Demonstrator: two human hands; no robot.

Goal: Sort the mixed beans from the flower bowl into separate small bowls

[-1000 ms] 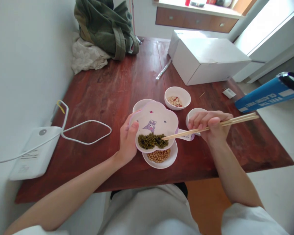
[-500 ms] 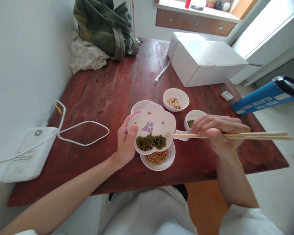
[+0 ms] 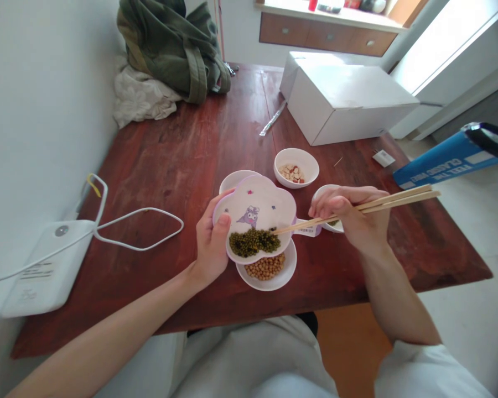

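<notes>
My left hand (image 3: 213, 239) grips the left rim of a flower-shaped white and purple bowl (image 3: 269, 193) with a short handle and a cartoon print. Green beans (image 3: 252, 243), likely mung beans, are gathered along the bowl's near side. In my right hand (image 3: 352, 213) is a pair of chopsticks (image 3: 398, 200), their tips touching the right end of the beans. Under the bowl's near edge, a white bowl of chickpea-like tan beans (image 3: 269, 268) partly shows. Another white bowl (image 3: 233, 179) is mostly hidden behind it. My right hand partly covers a small bowl (image 3: 326, 189) with some green beans.
A white bowl with pale and reddish pieces (image 3: 296, 167) stands farther back. Beyond are a foil strip (image 3: 273, 118) and a white box (image 3: 348, 94). A blue bottle (image 3: 444, 163) and white plug (image 3: 384, 158) are right; a power bank with cable (image 3: 50, 265) and green bag (image 3: 174, 50) are left.
My right hand has shifted slightly left and tilted the chopsticks, so their back ends are higher and their tips lie against the beans. My left hand still holds the flower-shaped bowl.
</notes>
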